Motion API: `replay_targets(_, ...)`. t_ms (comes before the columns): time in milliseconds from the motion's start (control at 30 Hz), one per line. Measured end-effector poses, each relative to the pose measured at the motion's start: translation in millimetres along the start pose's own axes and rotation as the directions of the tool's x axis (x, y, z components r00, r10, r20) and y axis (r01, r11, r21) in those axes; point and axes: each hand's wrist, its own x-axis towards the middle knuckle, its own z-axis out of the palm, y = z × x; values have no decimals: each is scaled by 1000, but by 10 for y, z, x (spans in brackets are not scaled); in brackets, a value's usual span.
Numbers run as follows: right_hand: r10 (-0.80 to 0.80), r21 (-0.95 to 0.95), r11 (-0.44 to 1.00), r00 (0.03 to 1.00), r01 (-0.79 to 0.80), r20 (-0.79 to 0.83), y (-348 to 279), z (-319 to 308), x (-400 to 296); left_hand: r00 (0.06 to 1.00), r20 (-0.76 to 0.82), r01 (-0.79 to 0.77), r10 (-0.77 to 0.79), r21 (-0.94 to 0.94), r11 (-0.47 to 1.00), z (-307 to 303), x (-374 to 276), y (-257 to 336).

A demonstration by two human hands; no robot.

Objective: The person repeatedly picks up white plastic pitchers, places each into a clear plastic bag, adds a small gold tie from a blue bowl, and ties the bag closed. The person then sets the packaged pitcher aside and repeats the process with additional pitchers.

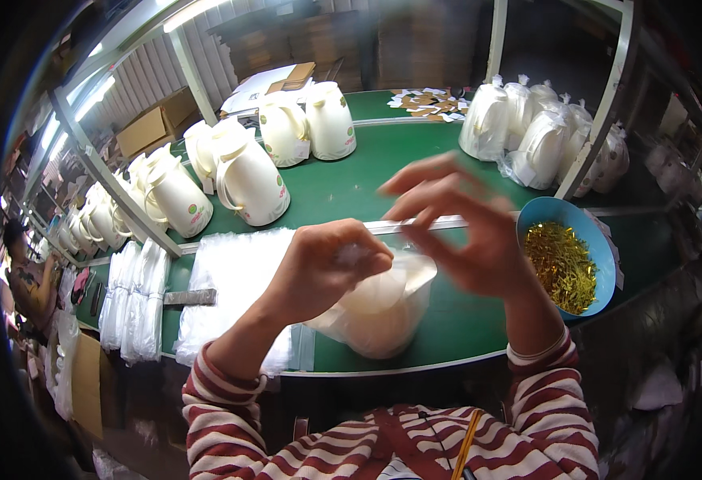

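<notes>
A cream vacuum jug (381,327) in a clear plastic bag stands before me near the front edge of the green work surface (465,324). Above it, my left hand (321,261) is closed around the bag's gathered neck (351,257). My right hand (471,231) hovers beside it, blurred, with the fingers bent and apart; I see nothing in them. To its right sits a blue bowl (606,282) of gold metallic twist ties (561,270). Part of the jug's upper body is hidden behind my left hand.
Several unbagged jugs (255,186) line the left and back; bagged ones (486,120) cluster back right. Flat plastic bags (231,276) lie at left under a metal bar (190,297), beside bundled bags (135,300). Paper tags (429,103) lie behind. Frame posts (117,174) rise; another person (30,276) is far left.
</notes>
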Motion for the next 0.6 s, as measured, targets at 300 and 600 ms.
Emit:
replay_targets(300,-13,593,510,684,-623,729,686,1208,-466,546,640,-697,540,-11,717,-136,-188,757)
replay_targets(600,-198,474,480,436,-738,878,313,1921,-571,473,680,-612,560,-203,764,199,-443,919)
